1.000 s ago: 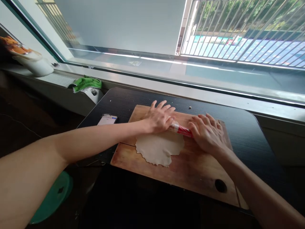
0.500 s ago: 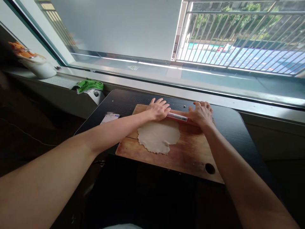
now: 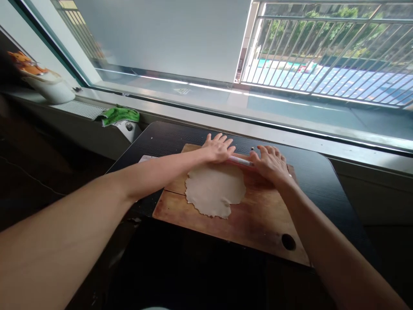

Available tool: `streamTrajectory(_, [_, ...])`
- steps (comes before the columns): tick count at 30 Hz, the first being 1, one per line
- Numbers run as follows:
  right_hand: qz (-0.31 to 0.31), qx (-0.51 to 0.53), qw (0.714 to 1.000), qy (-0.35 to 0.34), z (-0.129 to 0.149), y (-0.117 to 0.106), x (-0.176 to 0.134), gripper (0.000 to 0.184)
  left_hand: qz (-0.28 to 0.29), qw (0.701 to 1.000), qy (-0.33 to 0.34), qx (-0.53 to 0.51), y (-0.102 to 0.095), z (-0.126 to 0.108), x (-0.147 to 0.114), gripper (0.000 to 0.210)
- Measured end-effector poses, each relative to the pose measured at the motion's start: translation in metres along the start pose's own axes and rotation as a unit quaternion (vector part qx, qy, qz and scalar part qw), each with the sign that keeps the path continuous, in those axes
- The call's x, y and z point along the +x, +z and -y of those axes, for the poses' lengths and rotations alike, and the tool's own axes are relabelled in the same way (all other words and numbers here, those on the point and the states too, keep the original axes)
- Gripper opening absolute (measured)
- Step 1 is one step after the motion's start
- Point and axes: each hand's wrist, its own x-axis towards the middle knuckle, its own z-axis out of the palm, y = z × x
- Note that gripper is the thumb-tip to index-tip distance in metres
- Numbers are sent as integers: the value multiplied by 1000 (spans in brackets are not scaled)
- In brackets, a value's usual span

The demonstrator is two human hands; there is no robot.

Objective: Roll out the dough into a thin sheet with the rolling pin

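Note:
A flat, ragged-edged sheet of pale dough (image 3: 215, 191) lies on a wooden cutting board (image 3: 258, 228). Across the dough's far edge runs a rolling pin (image 3: 240, 160), its middle showing between my hands with a blurred label. On the pin's left part rests my left hand (image 3: 218, 148), palm down with fingers spread forward. My right hand (image 3: 270, 162) lies the same way over its right part, fingers stretched out. Both palms press on the pin without wrapping round it, and its ends are hidden beneath them.
The board sits on a black table (image 3: 318, 185) beside a window ledge. A phone (image 3: 146, 158) is mostly covered by my left forearm. To the left are a green cloth (image 3: 119, 114) and a white container (image 3: 51, 88) with an orange toy (image 3: 26, 62).
The pin has turned under my palms, so its label shows differently and is blurred. My right-hand fingers lie lower. The view has shifted slightly, and my left forearm covers more of the phone.

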Motion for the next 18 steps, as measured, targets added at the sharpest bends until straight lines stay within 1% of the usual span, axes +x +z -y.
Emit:
streamTrajectory(2, [17,-17,999,-43,-3,2,-17,60,-4,999,45,4,5,2,-18,61])
streamTrajectory(4, [-1,-43,995,-88,-5,3,-31,58,-16,996,86,11,7,3,-31,59])
streamTrajectory(5, [-10,-54,994,-95,-5,3,-32,58,-19,995,92,13,7,4,-31,59])
streamTrajectory(7, [-2,-57,996,-67,-4,1,-19,60,-15,997,72,14,3,5,-18,60])
streamTrajectory(10, [34,-36,999,1,1,-4,12,66,-3,1000,20,8,-5,6,13,62])
streamTrajectory(12, [49,-26,998,12,1,-6,17,68,4,1000,11,5,-6,6,17,63])
streamTrajectory(13, [56,-27,998,0,1,-5,12,67,11,1000,18,5,-5,6,12,63])
streamTrajectory(15, [63,-34,996,-47,-2,-3,-4,63,25,998,49,8,-1,7,-3,63])
streamTrajectory(17, [46,-46,994,-91,-6,0,-15,60,19,997,71,11,2,7,-12,62])
streamTrajectory(18, [33,-51,993,-97,-7,1,-14,59,12,997,70,11,2,7,-11,62])
